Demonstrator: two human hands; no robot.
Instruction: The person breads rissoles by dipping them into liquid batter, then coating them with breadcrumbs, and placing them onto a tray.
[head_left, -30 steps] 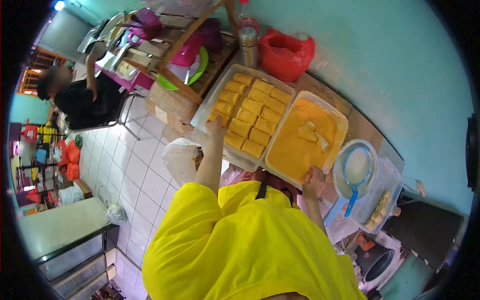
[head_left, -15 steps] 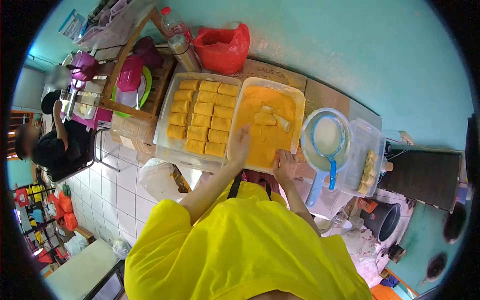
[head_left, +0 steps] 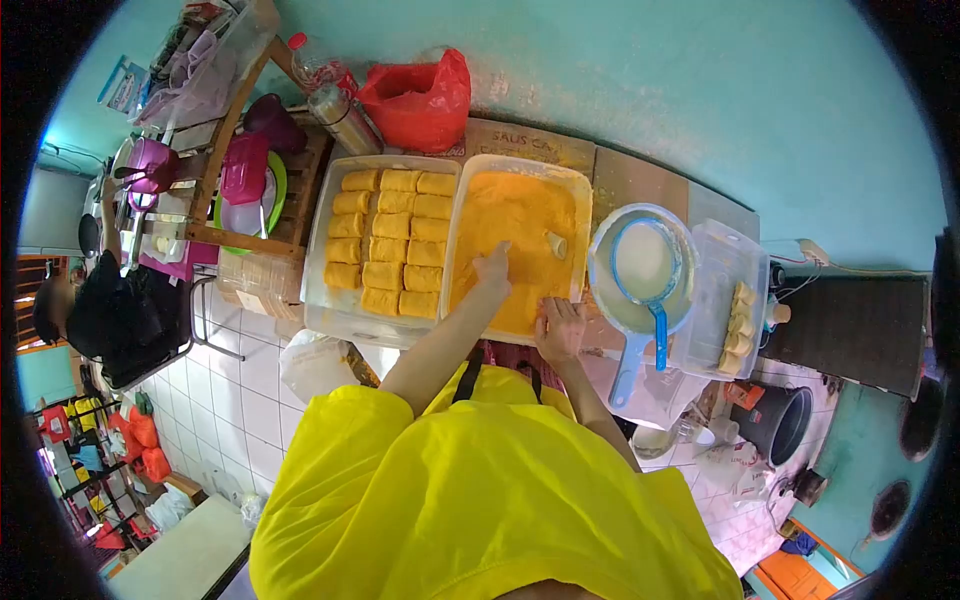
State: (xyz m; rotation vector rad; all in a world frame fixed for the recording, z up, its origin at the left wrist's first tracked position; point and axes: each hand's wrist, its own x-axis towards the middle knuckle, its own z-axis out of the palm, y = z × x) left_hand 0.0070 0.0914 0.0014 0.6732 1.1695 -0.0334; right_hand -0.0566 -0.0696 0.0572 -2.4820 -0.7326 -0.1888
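Note:
My left hand [head_left: 493, 270] reaches into the tub of orange crumbs [head_left: 583, 200], its fingers down in the crumbs; whatever lies beneath them is hidden. At the tub's front right edge rests my right hand [head_left: 560, 328], fingers bent over the rim and too small to read for a hold. One pale roll [head_left: 556, 244] pokes out of the crumbs on the right. Left of this tub, a tray [head_left: 318, 250] holds several orange coated rolls [head_left: 390, 224] in rows.
A bowl of white batter [head_left: 645, 265] with a blue strainer [head_left: 657, 318] stands right of the tub. Beyond it, a clear box [head_left: 700, 300] holds uncoated rolls [head_left: 738, 330]. Behind are a red bag [head_left: 420, 105] and a flask [head_left: 343, 118]. A person [head_left: 105, 310] sits far left.
The view has shifted slightly. My left hand has moved down into the crumbs, and two of the pale rolls seen there before no longer show. My right hand stays at the rim.

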